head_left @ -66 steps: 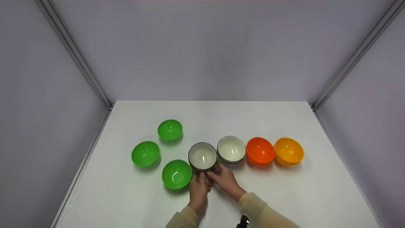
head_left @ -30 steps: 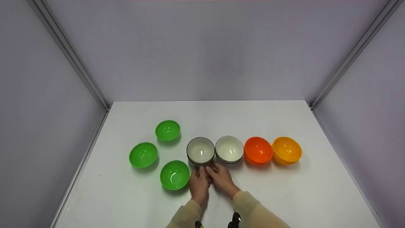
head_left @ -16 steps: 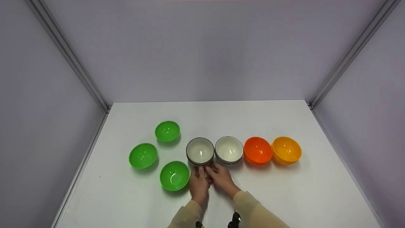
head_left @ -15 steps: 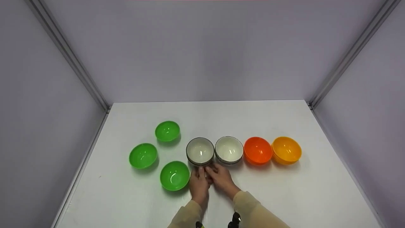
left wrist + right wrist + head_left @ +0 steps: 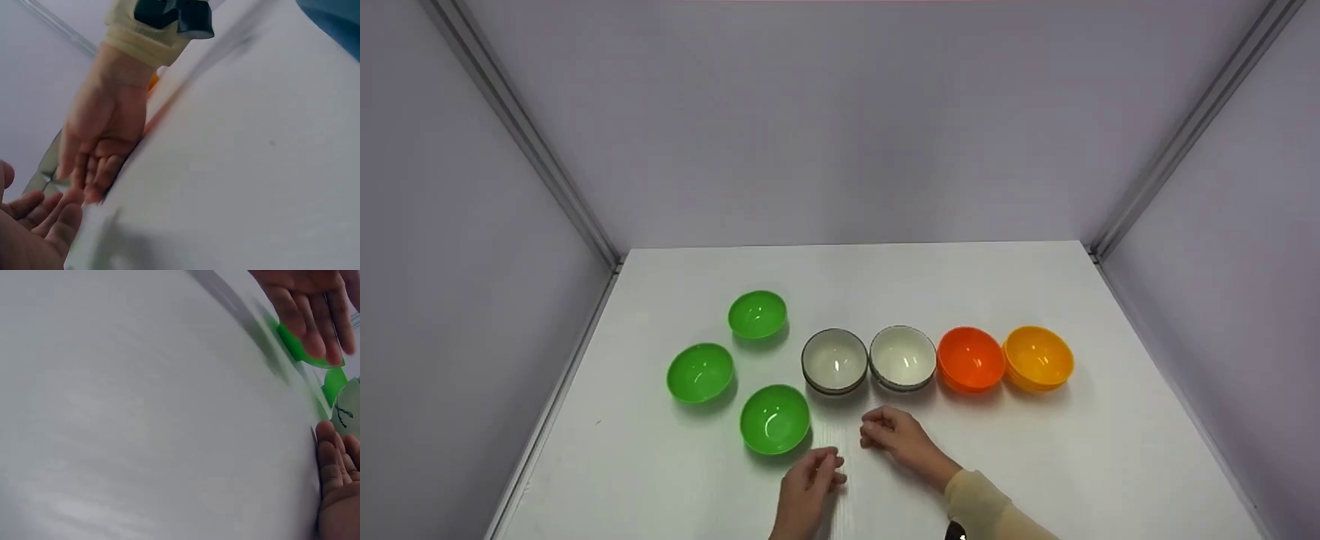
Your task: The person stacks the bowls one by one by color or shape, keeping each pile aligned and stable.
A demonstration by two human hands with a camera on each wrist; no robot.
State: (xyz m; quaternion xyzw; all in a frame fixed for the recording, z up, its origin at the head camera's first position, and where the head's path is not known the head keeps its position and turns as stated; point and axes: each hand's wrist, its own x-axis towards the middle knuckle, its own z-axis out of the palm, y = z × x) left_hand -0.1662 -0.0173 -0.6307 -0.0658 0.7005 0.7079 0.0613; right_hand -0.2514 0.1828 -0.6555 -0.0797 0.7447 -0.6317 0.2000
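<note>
My left hand (image 5: 808, 487) is just in front of the nearest green bowl (image 5: 775, 420), fingers loosely bent and holding nothing. To its right, my right hand (image 5: 904, 442) hovers over or rests on the table below the white bowls; which one I cannot tell. Its fingers are relaxed and hold nothing. The dark-rimmed left white bowls (image 5: 835, 361) look stacked, apart from both hands. Beside them, touching or nearly so, stand the right white bowls (image 5: 903, 358), also apparently stacked. In the left wrist view the right hand (image 5: 104, 129) reaches past the left fingers (image 5: 64, 225).
Continuing the row rightward are red-orange bowls (image 5: 971, 360) and yellow-orange bowls (image 5: 1039, 358), seemingly stacked. Two more single green bowls, one farther back (image 5: 757, 315) and one at left (image 5: 700, 373), stand on the white table (image 5: 960, 480). Grey walls (image 5: 840, 127) enclose it.
The left white bowls slid back slightly, level with the row, between the oldest frame and one second ago. Since then both hands have let go and drawn back toward the front, apart from each other.
</note>
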